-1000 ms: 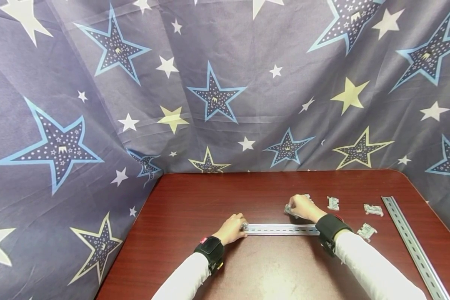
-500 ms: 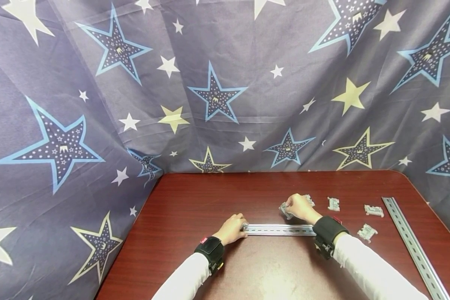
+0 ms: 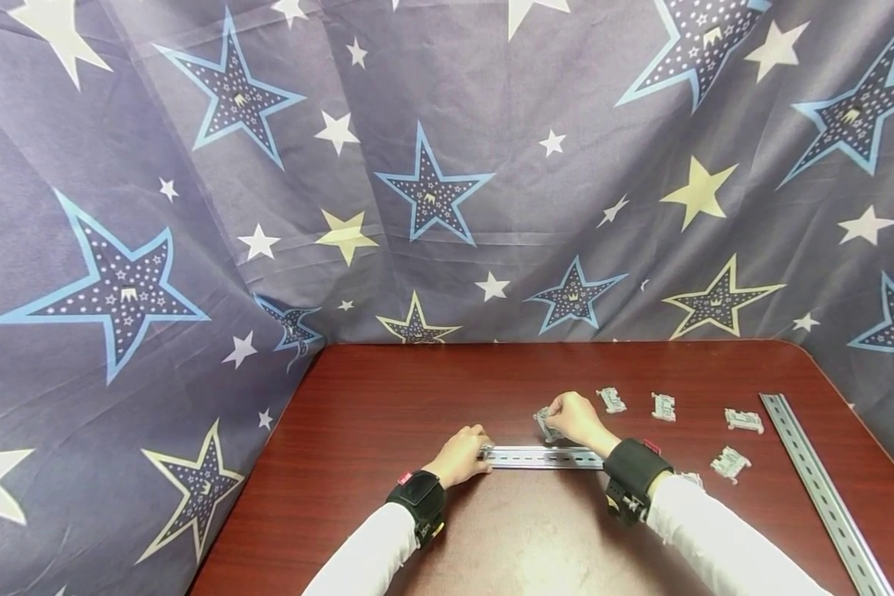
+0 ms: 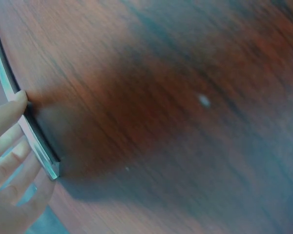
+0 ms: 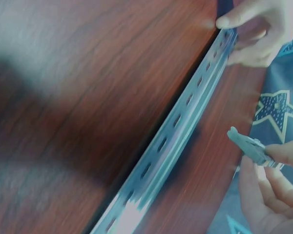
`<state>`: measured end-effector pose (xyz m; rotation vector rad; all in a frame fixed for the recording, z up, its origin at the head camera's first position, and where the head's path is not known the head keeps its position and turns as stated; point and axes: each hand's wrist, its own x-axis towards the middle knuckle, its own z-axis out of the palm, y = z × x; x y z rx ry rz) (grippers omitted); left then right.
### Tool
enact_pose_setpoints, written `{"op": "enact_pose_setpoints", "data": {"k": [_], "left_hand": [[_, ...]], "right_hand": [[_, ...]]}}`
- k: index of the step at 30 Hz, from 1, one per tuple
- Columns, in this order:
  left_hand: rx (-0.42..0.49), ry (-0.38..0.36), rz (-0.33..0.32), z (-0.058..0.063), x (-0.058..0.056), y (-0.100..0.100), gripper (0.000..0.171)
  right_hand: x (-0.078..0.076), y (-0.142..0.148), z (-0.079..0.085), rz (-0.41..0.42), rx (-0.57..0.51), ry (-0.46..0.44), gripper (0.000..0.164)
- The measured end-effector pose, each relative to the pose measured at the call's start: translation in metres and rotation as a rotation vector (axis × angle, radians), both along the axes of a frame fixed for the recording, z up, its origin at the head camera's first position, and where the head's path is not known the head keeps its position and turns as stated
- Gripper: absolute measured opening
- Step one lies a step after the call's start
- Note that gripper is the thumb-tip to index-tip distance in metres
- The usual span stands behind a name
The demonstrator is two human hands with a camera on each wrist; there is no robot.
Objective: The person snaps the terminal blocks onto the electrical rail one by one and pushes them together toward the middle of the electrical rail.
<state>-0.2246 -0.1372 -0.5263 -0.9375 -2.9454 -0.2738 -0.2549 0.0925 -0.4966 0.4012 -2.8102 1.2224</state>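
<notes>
A slotted metal DIN rail lies crosswise in front of the person. At its left end, my left hand grips it; in the left wrist view the thumb is on one edge of the rail and the fingers are on the other side. My right hand pinches a grey terminal block between thumb and fingers. In the right wrist view this terminal block is held beside the rail, apart from it.
Several more terminal blocks lie on the right, such as one behind the right hand and another nearer. A second, longer DIN rail runs along the right side of the red-brown table. Star-patterned cloth hangs behind.
My right hand has moved left with the terminal block, uncovering another block behind it and one partly visible by the sleeve. The left hand and the rail have stayed put.
</notes>
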Motion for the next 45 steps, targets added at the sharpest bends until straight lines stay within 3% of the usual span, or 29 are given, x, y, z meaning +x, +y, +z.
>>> {"op": "enact_pose_setpoints", "data": {"k": [4, 9, 17, 24, 27, 36, 45], "left_hand": [[0.014, 0.0, -0.005, 0.001, 0.0, -0.001, 0.025], [0.028, -0.007, 0.002, 0.0, 0.001, -0.001, 0.026], [0.109, -0.038, 0.047, -0.001, 0.003, -0.002, 0.028], [0.14, -0.065, 0.079, -0.002, 0.004, -0.001, 0.029], [0.155, -0.06, 0.079, -0.003, 0.004, -0.001, 0.029], [0.179, -0.053, 0.09, -0.006, 0.004, -0.002, 0.029], [0.193, -0.047, 0.088, -0.005, 0.004, -0.002, 0.028]], "right_hand": [[0.017, -0.014, 0.017, -0.053, 0.037, -0.01, 0.005], [0.024, -0.023, 0.016, -0.114, 0.031, -0.073, 0.004], [0.035, -0.036, 0.017, -0.16, -0.086, -0.245, 0.004], [0.04, -0.044, 0.012, -0.202, -0.16, -0.308, 0.005], [0.042, -0.045, 0.008, -0.212, -0.158, -0.307, 0.006], [0.044, -0.048, 0.002, -0.209, -0.017, -0.235, 0.01], [0.045, -0.054, -0.006, -0.215, -0.053, -0.234, 0.007]]}}
